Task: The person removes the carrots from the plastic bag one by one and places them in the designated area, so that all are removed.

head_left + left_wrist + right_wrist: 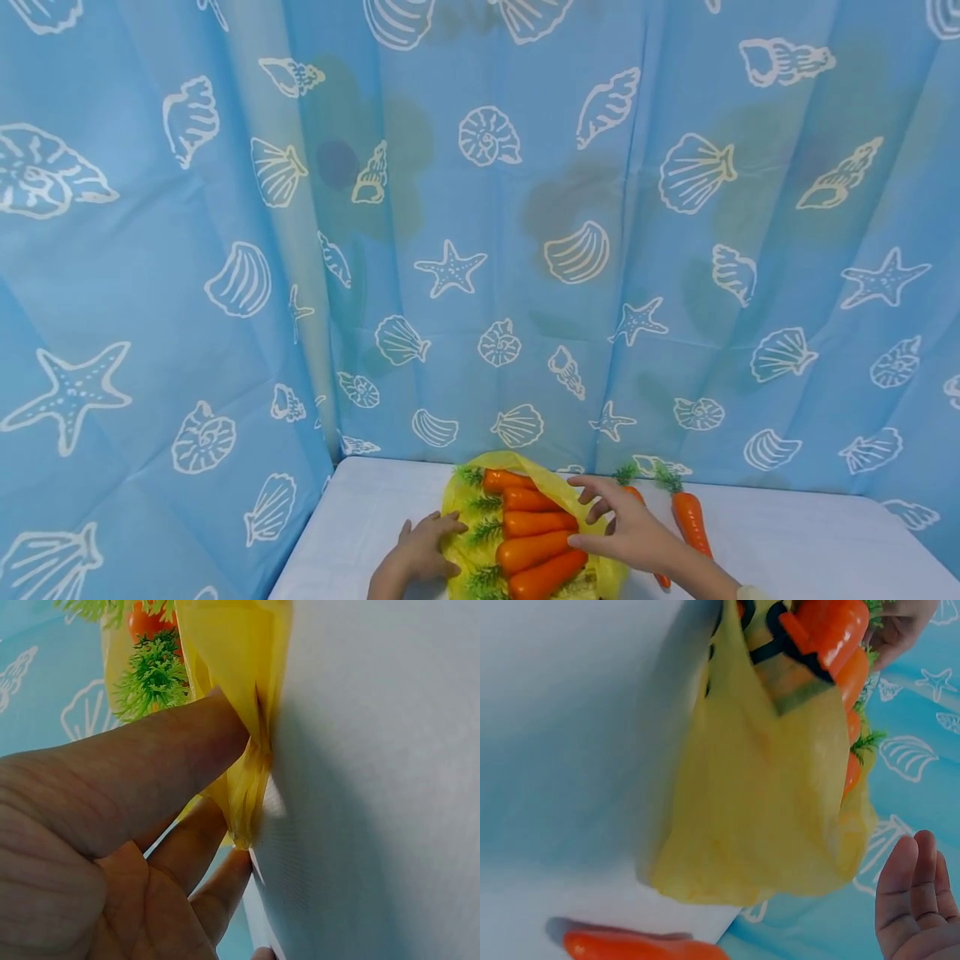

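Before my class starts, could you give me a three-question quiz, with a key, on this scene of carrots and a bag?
1. In the head view, how many loose carrots can be seen lying right of the yellow bag?
2. True or false: the left hand, not the right hand, is nearer the leafy tops of the bagged carrots.
3. What is printed in white on the curtain? A: hearts. B: shells and starfish. C: checks.

Key: 1. Two. 2. True. 3. B.
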A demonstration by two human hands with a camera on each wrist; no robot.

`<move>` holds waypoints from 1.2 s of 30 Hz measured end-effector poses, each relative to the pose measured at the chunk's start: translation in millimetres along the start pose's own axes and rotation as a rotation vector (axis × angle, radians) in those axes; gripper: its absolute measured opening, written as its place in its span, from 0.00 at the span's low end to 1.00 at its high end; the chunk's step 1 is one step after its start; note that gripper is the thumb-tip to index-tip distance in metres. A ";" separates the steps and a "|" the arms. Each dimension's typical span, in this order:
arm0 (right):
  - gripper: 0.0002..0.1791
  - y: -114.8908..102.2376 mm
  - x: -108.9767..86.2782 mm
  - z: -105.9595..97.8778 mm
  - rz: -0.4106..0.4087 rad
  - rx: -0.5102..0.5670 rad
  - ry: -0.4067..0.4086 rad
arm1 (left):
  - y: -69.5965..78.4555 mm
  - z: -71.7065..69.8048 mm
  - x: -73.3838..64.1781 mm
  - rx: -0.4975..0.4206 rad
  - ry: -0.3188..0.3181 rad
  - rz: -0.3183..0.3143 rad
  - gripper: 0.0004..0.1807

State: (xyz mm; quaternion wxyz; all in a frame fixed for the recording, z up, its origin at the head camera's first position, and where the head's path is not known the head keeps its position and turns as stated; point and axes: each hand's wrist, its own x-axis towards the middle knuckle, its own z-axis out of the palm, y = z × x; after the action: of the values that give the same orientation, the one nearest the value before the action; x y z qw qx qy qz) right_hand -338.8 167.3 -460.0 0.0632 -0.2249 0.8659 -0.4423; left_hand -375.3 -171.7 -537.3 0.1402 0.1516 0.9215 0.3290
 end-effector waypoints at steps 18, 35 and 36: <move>0.40 2.3 11.7 27.8 0.007 0.116 -0.089 | -0.4 -0.6 -1.4 -0.007 0.010 0.026 0.26; 0.38 13.7 17.5 39.4 -0.016 0.112 -0.103 | -1.9 -1.2 -1.2 -0.023 -0.006 0.021 0.26; 0.37 13.5 17.9 40.9 -0.024 0.101 -0.104 | -2.1 -1.5 -1.4 -0.020 -0.004 0.024 0.26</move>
State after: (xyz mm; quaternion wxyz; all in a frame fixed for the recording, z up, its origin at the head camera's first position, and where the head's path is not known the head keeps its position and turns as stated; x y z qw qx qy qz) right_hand -346.7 136.0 -493.7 0.1142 -0.2543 0.8353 -0.4738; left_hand -374.9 -174.7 -537.3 0.1396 0.1617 0.9160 0.3396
